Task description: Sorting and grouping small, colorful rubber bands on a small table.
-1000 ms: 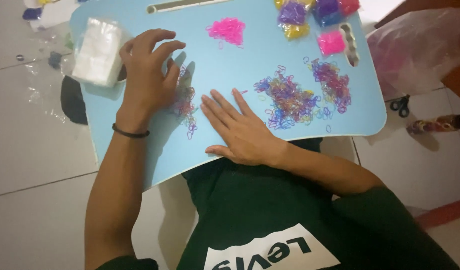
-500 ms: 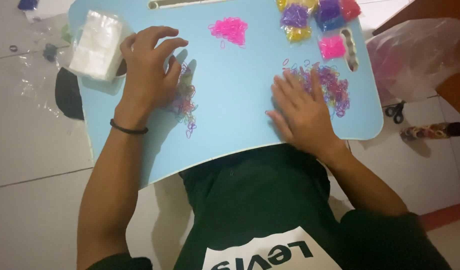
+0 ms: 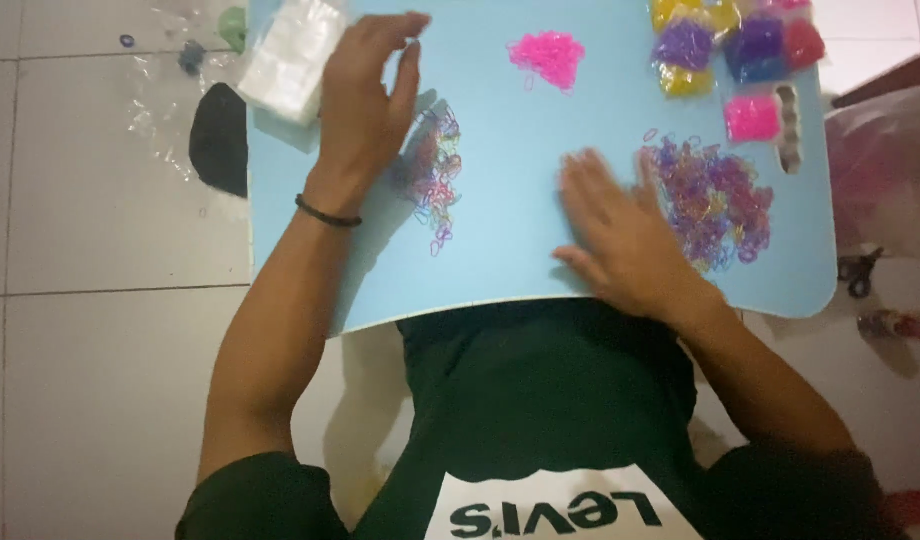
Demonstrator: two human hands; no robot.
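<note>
Two hands: both rest over a light blue desk (image 3: 520,200) that lies across the person's lap; they are well apart from each other.
Left hand (image 3: 365,95): fingers spread and loosely curved, clamped on nothing; it sits just beside a small scatter of loom bands (image 3: 435,175) in purple, pink and yellow, which lies to its right. A thin black wristband (image 3: 327,212) circles the wrist.
Right hand (image 3: 620,235): flat, palm down, fingers spread, gripping nothing; its fingertips (image 3: 648,170) touch the near edge of the large pile of loom bands (image 3: 715,200).
Large pile: mixed purple, pink and yellow rings, on the right part of the desk, just right of the right hand.
Pink heap (image 3: 548,52): bright pink bands alone, near the far edge, between the two hands and apart from both.
Colour packets (image 3: 730,45): small bags of yellow, purple, red and pink bands, clustered at the far right corner.
White box (image 3: 290,58): pale, translucent, at the far left corner, just left of the left hand.
Floor: white tiles; scissors (image 3: 860,272) lie to the right of the desk.
</note>
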